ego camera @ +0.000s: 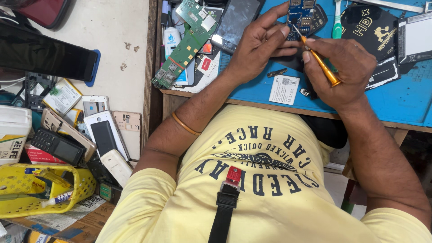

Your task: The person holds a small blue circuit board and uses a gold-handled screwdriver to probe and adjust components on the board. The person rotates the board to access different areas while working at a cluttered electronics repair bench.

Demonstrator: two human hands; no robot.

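One blue circuit board (300,15), one orange screwdriver (320,63) — two hands. Left hand (258,42) pinches the board; right hand (344,72) grips the screwdriver, tip touching it.

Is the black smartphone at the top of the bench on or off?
Off, apparently: the black smartphone lies face up, its screen dark, showing only glare.

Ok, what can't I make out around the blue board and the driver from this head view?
- Screwdriver tip: too small; the screw it meets is not visible.
- Blue circuit board: top cut off by the frame edge, lower part hidden by the left hand.
- Right hand covers the desk beneath it.
- Small loose part by the white label: too small to identify.
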